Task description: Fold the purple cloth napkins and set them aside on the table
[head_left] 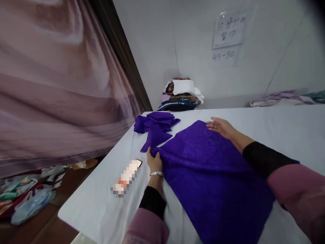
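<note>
A large purple napkin (215,176) with a faint woven pattern is spread over the white-covered table, a soft crease running across it. At its left corner is my left hand (155,162), wearing a bracelet; thumb and forefinger are around the fabric, and the other fingers are mostly hidden. My right hand (220,127) is at the napkin's far edge, fingers stretched out and holding nothing, the fingertips close to the cloth. Beyond my left hand lies a heap of crumpled purple cloth (157,123), with one pointed piece reaching toward that hand.
A phone (128,176), its screen blurred out, lies left of my left hand on the table (93,200). Folded clothes (181,96) are stacked at the back by the wall. A pink curtain (58,84) hangs at left, above plastic bags (33,203) on the floor. A handwritten sign (230,30) is on the wall.
</note>
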### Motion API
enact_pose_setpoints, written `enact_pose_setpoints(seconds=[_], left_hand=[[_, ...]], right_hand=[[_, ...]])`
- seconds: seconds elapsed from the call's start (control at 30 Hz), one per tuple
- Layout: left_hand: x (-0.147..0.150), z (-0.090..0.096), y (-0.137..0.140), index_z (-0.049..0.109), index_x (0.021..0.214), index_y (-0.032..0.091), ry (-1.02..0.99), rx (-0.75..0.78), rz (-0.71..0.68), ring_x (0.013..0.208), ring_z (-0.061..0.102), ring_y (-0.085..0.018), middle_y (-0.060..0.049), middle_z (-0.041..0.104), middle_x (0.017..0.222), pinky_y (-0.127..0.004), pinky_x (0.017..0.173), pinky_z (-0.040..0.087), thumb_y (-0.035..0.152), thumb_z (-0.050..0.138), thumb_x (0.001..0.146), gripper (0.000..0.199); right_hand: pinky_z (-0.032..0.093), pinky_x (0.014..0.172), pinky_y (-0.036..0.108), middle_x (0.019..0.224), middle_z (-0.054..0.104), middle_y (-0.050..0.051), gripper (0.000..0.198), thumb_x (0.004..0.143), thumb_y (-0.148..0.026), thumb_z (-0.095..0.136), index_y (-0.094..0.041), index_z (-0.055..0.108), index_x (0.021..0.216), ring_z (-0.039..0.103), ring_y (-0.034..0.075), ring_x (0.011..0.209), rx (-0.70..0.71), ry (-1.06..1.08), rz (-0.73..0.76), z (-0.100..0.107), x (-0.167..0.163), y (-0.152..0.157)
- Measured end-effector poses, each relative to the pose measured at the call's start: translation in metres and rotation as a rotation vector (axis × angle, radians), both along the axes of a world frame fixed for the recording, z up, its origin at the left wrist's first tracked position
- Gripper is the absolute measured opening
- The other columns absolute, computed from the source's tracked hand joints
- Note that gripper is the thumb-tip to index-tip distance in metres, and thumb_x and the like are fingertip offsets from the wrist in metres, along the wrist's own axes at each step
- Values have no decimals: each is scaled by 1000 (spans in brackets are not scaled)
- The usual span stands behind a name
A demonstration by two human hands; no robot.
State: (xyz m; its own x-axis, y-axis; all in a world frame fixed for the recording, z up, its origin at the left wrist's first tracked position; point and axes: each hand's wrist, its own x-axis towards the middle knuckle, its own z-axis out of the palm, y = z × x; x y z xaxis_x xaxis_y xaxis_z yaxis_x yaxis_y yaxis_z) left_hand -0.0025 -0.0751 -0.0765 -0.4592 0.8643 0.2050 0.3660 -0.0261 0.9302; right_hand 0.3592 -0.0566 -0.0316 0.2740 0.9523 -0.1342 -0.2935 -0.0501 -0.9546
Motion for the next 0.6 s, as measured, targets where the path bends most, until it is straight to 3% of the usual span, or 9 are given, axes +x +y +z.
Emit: enact_pose_setpoints(seconds=[0.1,0.17,0.23,0.33,0.47,0.6], left_hand=[[-1,-2,4,40,133,13,-60,-21,3,121,48,-22,-14,53,127,-36,105,35,8,58,76,60],[-1,-4,6,34,136,12,-105,-38,-1,119,50,-20,-14,54,126,-34,104,35,8,57,77,63],[-1,-6,8,32,137,12,-129,-38,-4,116,53,-19,-14,55,125,-33,104,36,8,56,77,64],[-1,-7,10,34,136,13,-121,-28,-2,117,52,-20,-14,54,126,-33,103,37,5,55,75,65],[-3,-7,12,36,135,13,-112,-43,-6,116,53,-20,-13,57,121,-32,102,38,1,54,71,67],[-9,-11,14,39,132,15,-125,-51,-14,107,58,-19,-9,62,110,-33,99,40,-1,52,68,67]], right_hand=[[51,83,43,91,70,9,21,80,-23,58,-19,60,100,66,22,84,-16,-395,34,-6,-12,-64],[44,93,46,98,69,8,22,81,-27,57,-22,64,101,63,23,95,116,-740,109,-13,-33,-121],[37,102,46,116,64,6,28,84,-30,53,-25,64,110,54,23,113,303,-993,262,-21,-61,-180],[31,106,44,129,55,9,37,89,-32,49,-25,56,124,44,22,124,450,-1152,591,-29,-103,-252],[20,107,55,144,36,14,63,82,-47,56,-23,40,138,28,29,133,387,-1243,796,-35,-133,-290],[19,107,55,142,39,13,46,88,-36,48,-24,48,133,29,27,133,362,-1262,786,-40,-136,-294]])
